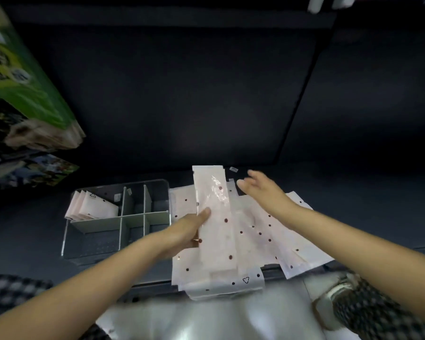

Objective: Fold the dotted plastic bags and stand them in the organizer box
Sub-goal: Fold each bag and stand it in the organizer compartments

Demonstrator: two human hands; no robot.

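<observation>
Midway through folding, the left hand (187, 231) pinches a long folded bag (215, 217) above the loose pile (268, 231), right hand (260, 190) open beside it; next, fold it shorter for the box (142, 192).

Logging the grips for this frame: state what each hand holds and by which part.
The left hand grips a long folded dotted bag at its left edge near mid-length, thumb on top. The right hand holds nothing, fingers extended above the pile of bags.
</observation>
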